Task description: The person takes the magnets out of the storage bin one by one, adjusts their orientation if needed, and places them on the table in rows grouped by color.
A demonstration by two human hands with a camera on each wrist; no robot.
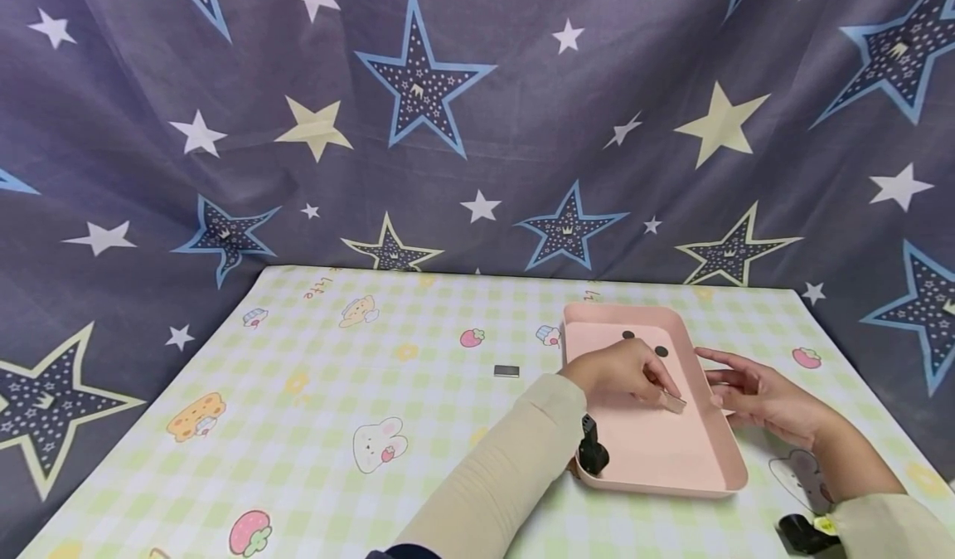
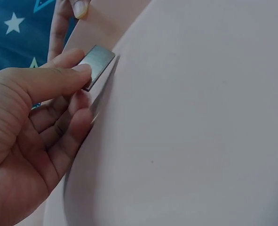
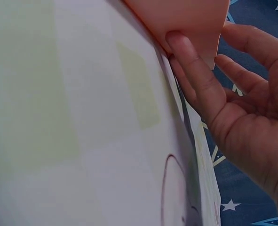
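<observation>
My left hand (image 1: 622, 370) reaches over the near-left side of a shallow pink tray (image 1: 656, 468). It pinches a small silver rectangular metal block (image 2: 99, 63) between thumb and fingers, low over the tray's floor. Beside the tray's right wall is my right hand (image 1: 776, 401), its fingers spread and touching the outside of the wall. In the right wrist view, its fingertips (image 3: 178, 42) rest against the pink side. Two black round discs (image 1: 661, 352) lie farther back inside the tray.
A dark rectangular block (image 1: 506, 371) with a silver edge lies on the table left of the tray. The checked tablecloth (image 1: 313, 459) carries printed cartoons. A dark star-patterned curtain (image 1: 477, 128) hangs behind the table.
</observation>
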